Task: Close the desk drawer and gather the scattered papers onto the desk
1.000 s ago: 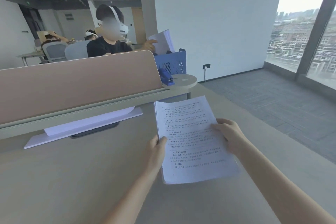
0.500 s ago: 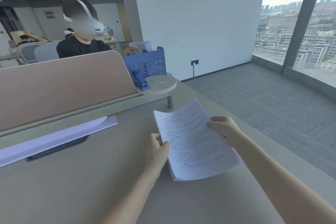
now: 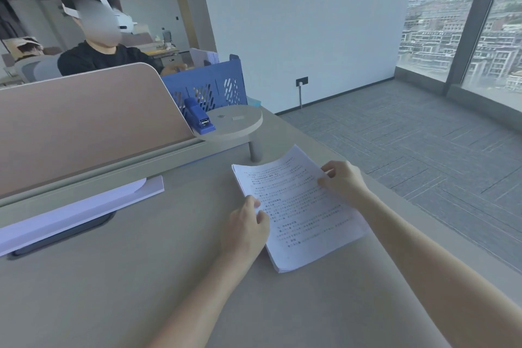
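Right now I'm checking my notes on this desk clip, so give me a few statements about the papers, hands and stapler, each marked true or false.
1. Both hands hold the printed stack of papers. True: the left hand grips its left edge and the right hand its right edge.
2. The blue stapler lies on the stack. False: it sits on the round raised shelf, apart from the stack.
3. The stack is down on the desk. True, as far as the view shows.
4. The blue file rack stands on the floor. False: it stands behind the pink divider, at desk level.
5. An open drawer shows. False: no drawer is in view.
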The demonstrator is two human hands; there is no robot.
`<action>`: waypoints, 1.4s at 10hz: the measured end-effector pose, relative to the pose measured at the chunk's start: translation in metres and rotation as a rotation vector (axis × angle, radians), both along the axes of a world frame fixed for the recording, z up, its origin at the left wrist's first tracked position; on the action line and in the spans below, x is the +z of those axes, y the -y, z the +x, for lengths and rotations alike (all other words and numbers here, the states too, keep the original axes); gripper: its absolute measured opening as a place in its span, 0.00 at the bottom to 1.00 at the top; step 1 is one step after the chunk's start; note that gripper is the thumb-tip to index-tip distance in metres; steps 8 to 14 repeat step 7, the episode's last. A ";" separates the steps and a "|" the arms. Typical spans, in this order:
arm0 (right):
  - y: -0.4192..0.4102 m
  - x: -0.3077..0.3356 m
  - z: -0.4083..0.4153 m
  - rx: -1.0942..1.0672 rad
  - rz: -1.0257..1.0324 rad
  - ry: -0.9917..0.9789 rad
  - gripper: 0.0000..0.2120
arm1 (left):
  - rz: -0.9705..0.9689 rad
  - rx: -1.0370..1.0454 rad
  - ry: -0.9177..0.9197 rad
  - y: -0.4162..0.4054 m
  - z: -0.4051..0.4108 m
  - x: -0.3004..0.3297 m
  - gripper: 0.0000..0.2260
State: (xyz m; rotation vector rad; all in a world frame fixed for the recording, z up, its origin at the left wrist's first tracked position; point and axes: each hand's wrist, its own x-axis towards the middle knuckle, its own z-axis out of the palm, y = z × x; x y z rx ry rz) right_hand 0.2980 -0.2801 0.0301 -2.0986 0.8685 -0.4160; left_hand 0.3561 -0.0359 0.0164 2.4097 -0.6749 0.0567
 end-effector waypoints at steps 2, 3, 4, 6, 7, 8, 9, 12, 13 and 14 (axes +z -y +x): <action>-0.001 -0.007 0.007 0.024 -0.302 -0.156 0.14 | 0.148 -0.009 0.099 0.003 0.003 -0.002 0.13; -0.006 -0.009 0.006 0.018 -0.409 -0.218 0.13 | 0.197 -0.033 0.136 0.004 0.005 -0.002 0.08; -0.011 -0.008 0.006 0.038 -0.481 -0.286 0.14 | 0.243 -0.050 0.164 0.003 0.006 -0.002 0.06; -0.014 -0.008 0.009 0.035 -0.550 -0.317 0.17 | 0.208 -0.068 0.107 0.000 0.012 0.000 0.08; -0.017 -0.011 0.011 -0.019 -0.587 -0.269 0.18 | 0.179 -0.067 0.078 -0.004 0.014 0.003 0.10; -0.017 -0.011 0.011 -0.019 -0.587 -0.269 0.18 | 0.179 -0.067 0.078 -0.004 0.014 0.003 0.10; -0.017 -0.011 0.011 -0.019 -0.587 -0.269 0.18 | 0.179 -0.067 0.078 -0.004 0.014 0.003 0.10; -0.017 -0.011 0.011 -0.019 -0.587 -0.269 0.18 | 0.179 -0.067 0.078 -0.004 0.014 0.003 0.10; -0.017 -0.011 0.011 -0.019 -0.587 -0.269 0.18 | 0.179 -0.067 0.078 -0.004 0.014 0.003 0.10; -0.017 -0.011 0.011 -0.019 -0.587 -0.269 0.18 | 0.179 -0.067 0.078 -0.004 0.014 0.003 0.10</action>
